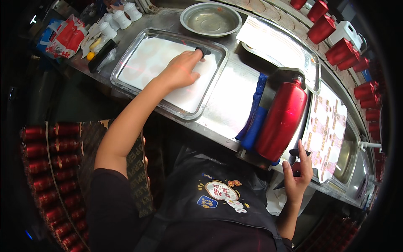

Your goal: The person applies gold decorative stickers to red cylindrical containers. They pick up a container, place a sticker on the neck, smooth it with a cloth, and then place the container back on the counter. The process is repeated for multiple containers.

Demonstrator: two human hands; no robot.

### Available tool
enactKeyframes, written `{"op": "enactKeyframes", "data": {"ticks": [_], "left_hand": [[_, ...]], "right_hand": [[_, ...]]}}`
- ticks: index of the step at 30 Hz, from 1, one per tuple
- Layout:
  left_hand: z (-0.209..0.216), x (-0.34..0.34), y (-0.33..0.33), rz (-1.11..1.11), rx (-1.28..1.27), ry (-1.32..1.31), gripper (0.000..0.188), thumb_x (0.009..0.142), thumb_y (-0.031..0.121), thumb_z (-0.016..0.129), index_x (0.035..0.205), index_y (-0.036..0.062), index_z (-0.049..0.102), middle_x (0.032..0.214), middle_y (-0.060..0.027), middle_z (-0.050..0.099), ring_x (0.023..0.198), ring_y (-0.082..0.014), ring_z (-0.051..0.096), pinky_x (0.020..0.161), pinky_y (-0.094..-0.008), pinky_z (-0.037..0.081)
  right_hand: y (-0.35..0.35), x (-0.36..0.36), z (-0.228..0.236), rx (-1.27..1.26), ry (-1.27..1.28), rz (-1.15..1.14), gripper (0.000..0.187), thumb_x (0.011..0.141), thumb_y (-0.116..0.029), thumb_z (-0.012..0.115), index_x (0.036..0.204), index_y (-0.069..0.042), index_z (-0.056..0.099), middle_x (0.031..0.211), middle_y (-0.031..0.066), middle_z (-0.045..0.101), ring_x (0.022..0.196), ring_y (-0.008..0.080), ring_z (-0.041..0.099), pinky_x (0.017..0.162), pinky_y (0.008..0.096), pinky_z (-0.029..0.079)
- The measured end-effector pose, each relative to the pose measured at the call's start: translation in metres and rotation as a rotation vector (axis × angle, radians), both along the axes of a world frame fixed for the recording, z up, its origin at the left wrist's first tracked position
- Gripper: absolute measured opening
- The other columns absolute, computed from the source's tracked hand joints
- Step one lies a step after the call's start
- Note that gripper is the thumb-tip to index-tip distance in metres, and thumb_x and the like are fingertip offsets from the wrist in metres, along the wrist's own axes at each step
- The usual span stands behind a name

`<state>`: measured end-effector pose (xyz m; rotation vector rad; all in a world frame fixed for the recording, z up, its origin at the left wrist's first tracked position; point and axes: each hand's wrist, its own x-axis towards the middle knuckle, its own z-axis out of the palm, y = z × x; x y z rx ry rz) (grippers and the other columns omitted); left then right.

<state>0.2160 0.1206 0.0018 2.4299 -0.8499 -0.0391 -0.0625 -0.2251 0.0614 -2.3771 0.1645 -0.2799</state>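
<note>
Glossy red metal bottle (283,117) lying on blue-padded cradle (254,126); right hand (299,178) beside base, fingers parted, apparently empty. Left hand (181,72) half-curled over white sheet (149,61) in silver metal tray (184,114); hold unclear. Hasty pull could tear sheet; bump could roll bottle.

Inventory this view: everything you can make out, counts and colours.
bench: one, silver, across middle
left tray: one, silver, on bench
sheet: one, white, in left tray
round basin: one, silver, behind left tray
right tray: one, silver, upper right
near bottle: one, red, right of centre
patterned sheet: at least one, white/pink/brown, right of near bottle
far bottles: several, red, right side
stacked bottles: many, red, lower left
apron: one, black, lower centre
left hand: one, black finger cover, over sheet
right hand: one, black finger covers, by near bottle's lower end
</note>
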Motion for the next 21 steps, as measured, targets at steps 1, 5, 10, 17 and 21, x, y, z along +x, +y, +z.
{"op": "enactKeyframes", "data": {"ticks": [1, 5, 10, 17, 21], "left_hand": [[-0.002, 0.01, -0.004, -0.025, 0.012, -0.022, 0.036, 0.075, 0.006, 0.064, 0.108, 0.0021, 0.052, 0.112, -0.0198, 0.063, 0.113, -0.0379, 0.056, 0.096, -0.0455, 0.045], [-0.007, 0.033, -0.019, -0.054, 0.174, -0.008, 0.041, 0.072, 0.004, 0.062, 0.111, 0.003, 0.051, 0.116, -0.0175, 0.059, 0.12, -0.0352, 0.051, 0.102, -0.0459, 0.036], [-0.01, 0.04, -0.019, -0.036, 0.2, 0.036, 0.041, 0.071, 0.001, 0.06, 0.11, 0.0045, 0.052, 0.116, -0.0157, 0.058, 0.12, -0.0331, 0.051, 0.102, -0.0448, 0.036], [-0.017, 0.047, -0.015, -0.055, 0.103, -0.15, 0.023, 0.073, 0.004, 0.065, 0.094, 0.0035, 0.055, 0.098, -0.0135, 0.061, 0.104, -0.0348, 0.058, 0.094, -0.0452, 0.042], [-0.007, 0.048, -0.005, -0.07, 0.016, -0.282, 0.011, 0.073, 0.0, 0.064, 0.079, 0.0036, 0.055, 0.086, -0.0097, 0.06, 0.096, -0.0322, 0.059, 0.085, -0.044, 0.044]], "right_hand": [[0.001, -0.001, 0.001, -0.001, -0.005, 0.007, 0.068, 0.076, -0.002, 0.075, 0.141, -0.002, 0.056, 0.095, 0.0049, 0.062, 0.055, 0.0071, 0.037, 0.052, 0.0227, 0.031], [0.002, -0.004, 0.003, -0.02, -0.01, -0.014, 0.067, 0.076, -0.002, 0.075, 0.14, -0.003, 0.056, 0.092, 0.0044, 0.061, 0.055, 0.0078, 0.037, 0.053, 0.0234, 0.031], [0.003, -0.003, 0.004, -0.025, 0.004, -0.025, 0.066, 0.076, -0.002, 0.075, 0.139, -0.002, 0.057, 0.09, 0.0049, 0.061, 0.056, 0.0089, 0.036, 0.053, 0.0251, 0.031], [0.0, 0.002, 0.0, -0.046, -0.007, -0.015, 0.064, 0.077, -0.004, 0.075, 0.139, -0.001, 0.057, 0.09, 0.0061, 0.063, 0.056, 0.0103, 0.036, 0.052, 0.0266, 0.03], [-0.002, 0.002, -0.001, -0.05, -0.003, -0.009, 0.063, 0.079, -0.005, 0.075, 0.139, -0.001, 0.057, 0.089, 0.0062, 0.063, 0.056, 0.0106, 0.036, 0.053, 0.0271, 0.03]]}}
